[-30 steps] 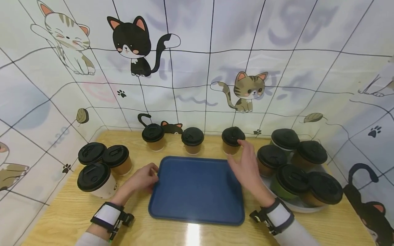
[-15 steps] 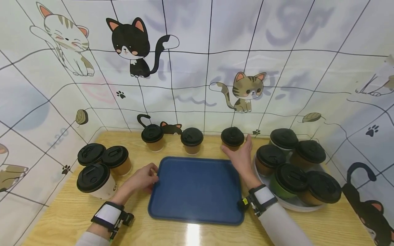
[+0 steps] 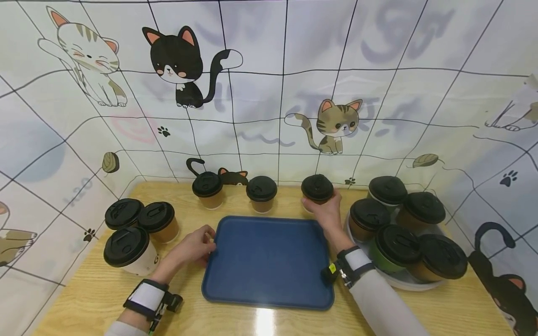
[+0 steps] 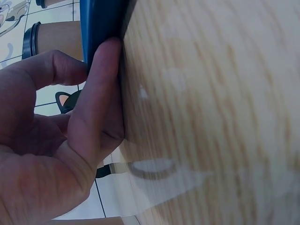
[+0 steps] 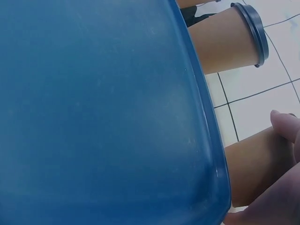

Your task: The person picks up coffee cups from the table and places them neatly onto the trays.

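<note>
The cup [image 3: 317, 187] at the right end of the back row is firmly grasped by the right hand [image 3: 327, 210], with the thumb set against its left side and the fingers wrapped round the other. It's a brown one, black lid on, and it's found just behind the far right corner of the tray [image 3: 269, 263]. Whether its base is touching the table [image 3: 195, 319] can't really be told.

The tray (blue, flat on the table) is pinched at its left edge by the left hand [image 3: 194, 246], thumb and index finger both seen right at the rim in the left wrist view.

Along the back, the row is filled out by a middle cup [image 3: 262, 193] and a left cup [image 3: 209, 190], both brown, black-lidded and upright, spaced well apart.

Off to the left, three more are bunched together: a white cup [image 3: 136, 254] in front, a brown cup [image 3: 159, 221] behind it to the right, and a third cup [image 3: 123, 213] with its body mostly hidden.

On the right, five lidded cups [image 3: 397, 245] are crowded into a pale bowl [image 3: 411, 283], one of them green. Everything's backed by a white sheet [image 3: 260, 98] printed with cartoon cats.
</note>
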`<state>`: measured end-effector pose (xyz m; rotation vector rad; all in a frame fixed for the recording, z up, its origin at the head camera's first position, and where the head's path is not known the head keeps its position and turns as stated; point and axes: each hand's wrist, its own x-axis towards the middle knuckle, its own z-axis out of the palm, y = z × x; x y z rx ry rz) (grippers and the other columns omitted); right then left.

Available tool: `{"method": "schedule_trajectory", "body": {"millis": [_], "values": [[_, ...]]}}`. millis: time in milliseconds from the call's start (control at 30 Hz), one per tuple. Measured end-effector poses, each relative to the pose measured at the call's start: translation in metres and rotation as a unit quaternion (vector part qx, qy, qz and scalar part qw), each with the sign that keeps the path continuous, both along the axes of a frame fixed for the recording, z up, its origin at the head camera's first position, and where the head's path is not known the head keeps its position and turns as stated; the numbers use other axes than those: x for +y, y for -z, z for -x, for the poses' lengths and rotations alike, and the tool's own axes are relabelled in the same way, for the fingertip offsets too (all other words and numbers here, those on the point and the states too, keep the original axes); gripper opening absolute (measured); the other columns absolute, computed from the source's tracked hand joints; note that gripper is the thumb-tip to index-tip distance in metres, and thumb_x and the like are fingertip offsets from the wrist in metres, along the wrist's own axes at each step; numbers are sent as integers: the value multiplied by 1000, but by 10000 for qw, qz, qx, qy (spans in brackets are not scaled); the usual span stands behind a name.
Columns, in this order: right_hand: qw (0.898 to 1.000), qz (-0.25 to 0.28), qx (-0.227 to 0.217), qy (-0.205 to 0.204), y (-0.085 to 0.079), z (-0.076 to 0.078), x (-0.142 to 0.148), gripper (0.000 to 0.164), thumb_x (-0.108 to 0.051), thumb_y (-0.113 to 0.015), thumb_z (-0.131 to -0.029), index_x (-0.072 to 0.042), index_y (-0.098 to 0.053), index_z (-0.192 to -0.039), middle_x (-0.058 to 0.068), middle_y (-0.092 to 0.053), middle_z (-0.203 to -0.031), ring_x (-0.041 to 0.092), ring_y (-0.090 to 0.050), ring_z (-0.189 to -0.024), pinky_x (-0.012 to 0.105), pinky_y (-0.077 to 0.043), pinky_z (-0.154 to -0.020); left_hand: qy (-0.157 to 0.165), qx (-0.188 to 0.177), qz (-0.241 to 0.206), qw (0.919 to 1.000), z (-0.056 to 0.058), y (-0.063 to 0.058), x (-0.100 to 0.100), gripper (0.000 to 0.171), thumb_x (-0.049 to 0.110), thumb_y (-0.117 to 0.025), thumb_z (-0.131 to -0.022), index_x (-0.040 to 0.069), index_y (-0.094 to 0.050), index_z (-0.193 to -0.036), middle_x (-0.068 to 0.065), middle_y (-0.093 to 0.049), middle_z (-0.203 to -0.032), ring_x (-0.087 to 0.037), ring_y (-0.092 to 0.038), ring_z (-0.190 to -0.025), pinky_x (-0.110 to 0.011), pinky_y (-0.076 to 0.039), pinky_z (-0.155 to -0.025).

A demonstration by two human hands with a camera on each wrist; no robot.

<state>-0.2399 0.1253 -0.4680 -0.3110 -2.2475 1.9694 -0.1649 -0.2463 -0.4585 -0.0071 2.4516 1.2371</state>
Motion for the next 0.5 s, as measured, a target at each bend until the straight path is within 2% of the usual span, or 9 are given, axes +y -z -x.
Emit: {"method": "schedule_trajectory", "body": {"millis": [200,400,467,500], "values": [[9999,-67,-123,-18,0,1,-1,104,-16,-82,-88,0,-8,-160,26,-30,-157,40,-37,-145,55,-28,-119,29,66,-16,10000,0,1,0,32,4,-63,-95,-3,-53,-125,-15,-61,-92,-23,-67,-66,-39,-60,-57],[9990,72,435,-89,2,2,0,76,-7,-81,-88,0,-38,-150,21,-49,-144,34,-51,-131,50,-34,-115,-1,71,-54,10000,-1,2,0,31,3,-63,-95,-4,-54,-124,-16,-61,-91,-24,-68,-67,-39,-60,-57],[9981,143,581,-151,2,1,0,70,-6,-81,-87,-1,-45,-147,20,-55,-138,33,-54,-127,49,-36,-113,-15,68,-18,10000,-1,3,0,31,3,-63,-95,-3,-54,-124,-16,-61,-91,-23,-68,-67,-39,-60,-57],[9983,134,543,-176,1,1,1,72,-8,-81,-88,-1,-43,-148,20,-53,-138,33,-53,-127,49,-36,-113,-19,75,-6,10000,-1,3,0,31,3,-63,-95,-3,-54,-124,-15,-61,-91,-23,-68,-67,-39,-60,-57]]}}
